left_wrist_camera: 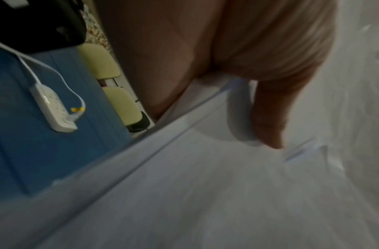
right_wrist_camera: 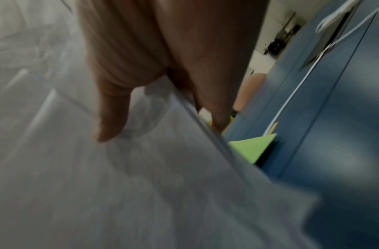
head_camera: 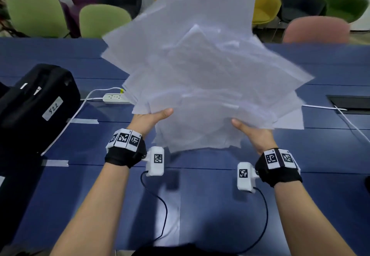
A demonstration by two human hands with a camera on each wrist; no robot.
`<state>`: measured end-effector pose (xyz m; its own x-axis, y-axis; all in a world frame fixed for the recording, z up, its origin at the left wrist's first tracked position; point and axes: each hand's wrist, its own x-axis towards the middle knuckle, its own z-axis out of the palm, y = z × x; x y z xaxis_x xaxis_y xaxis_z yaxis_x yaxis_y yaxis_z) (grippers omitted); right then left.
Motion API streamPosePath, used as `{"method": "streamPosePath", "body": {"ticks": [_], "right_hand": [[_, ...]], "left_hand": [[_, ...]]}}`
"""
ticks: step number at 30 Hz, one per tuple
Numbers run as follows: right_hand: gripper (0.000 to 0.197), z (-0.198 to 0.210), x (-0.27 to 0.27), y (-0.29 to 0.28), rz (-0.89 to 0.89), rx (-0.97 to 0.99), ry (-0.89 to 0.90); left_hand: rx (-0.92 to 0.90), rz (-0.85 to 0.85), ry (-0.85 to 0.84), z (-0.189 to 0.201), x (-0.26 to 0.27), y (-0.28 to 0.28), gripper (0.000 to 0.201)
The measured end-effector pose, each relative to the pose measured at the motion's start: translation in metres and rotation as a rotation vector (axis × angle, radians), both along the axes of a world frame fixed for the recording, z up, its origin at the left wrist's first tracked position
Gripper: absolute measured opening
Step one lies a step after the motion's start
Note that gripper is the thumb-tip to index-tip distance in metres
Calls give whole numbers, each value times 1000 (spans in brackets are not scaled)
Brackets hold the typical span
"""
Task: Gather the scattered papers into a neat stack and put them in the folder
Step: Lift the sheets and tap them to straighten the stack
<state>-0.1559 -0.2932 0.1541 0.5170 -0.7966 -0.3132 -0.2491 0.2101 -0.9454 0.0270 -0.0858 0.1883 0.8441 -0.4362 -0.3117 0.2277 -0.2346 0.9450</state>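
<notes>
A loose, fanned-out bundle of white papers [head_camera: 204,71] is lifted off the blue table [head_camera: 200,205] and tilted up toward me, its sheets at different angles. My left hand [head_camera: 154,118] pinches the bundle's lower left edge, thumb on top. My right hand [head_camera: 250,131] grips the lower right edge the same way. The left wrist view shows my thumb pressed on the papers [left_wrist_camera: 205,185]. In the right wrist view, the thumb lies on the papers [right_wrist_camera: 99,185], and a light green corner [right_wrist_camera: 254,148], possibly the folder, peeks out beneath them on the table.
A black case [head_camera: 38,103] labelled 522 sits at the table's left. A white power strip [head_camera: 115,98] with its cable lies behind the papers' left edge. A recessed cable box [head_camera: 350,103] is at the right. Coloured chairs [head_camera: 36,13] line the far side.
</notes>
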Motion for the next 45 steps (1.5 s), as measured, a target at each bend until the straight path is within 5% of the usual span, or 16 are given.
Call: {"method": "streamPosePath", "body": {"ticks": [3, 12, 15, 17, 19, 22, 26, 31, 34, 40, 45], "right_hand": [[20, -7, -5, -3, 75, 49, 99], [44, -9, -7, -13, 88, 74, 69], [33, -11, -10, -10, 121, 58, 72], [31, -11, -7, -2, 130, 71, 98], [42, -11, 1, 3, 30, 48, 108], [21, 2, 17, 11, -119, -6, -38], [32, 16, 14, 11, -137, -85, -271], [19, 1, -10, -5, 52, -24, 67], [9, -5, -9, -9, 50, -26, 59], [36, -4, -13, -11, 149, -49, 26], [23, -5, -3, -9, -28, -133, 43]], "left_hand": [[61, -17, -39, -12, 4, 0, 52], [122, -67, -20, -5, 13, -5, 47], [149, -56, 11, -12, 18, -6, 51], [190, -35, 14, -11, 11, -12, 67], [127, 2, -36, -18, 8, -20, 106], [148, 33, -105, -18, 6, -28, 86], [326, -100, -101, 1, 2, -22, 61], [338, -177, -52, -8, 4, 0, 69], [398, -171, -23, -13, 10, 0, 68], [289, -139, -92, -18, 14, -13, 67], [276, -171, -102, -7, 7, -23, 54]]}}
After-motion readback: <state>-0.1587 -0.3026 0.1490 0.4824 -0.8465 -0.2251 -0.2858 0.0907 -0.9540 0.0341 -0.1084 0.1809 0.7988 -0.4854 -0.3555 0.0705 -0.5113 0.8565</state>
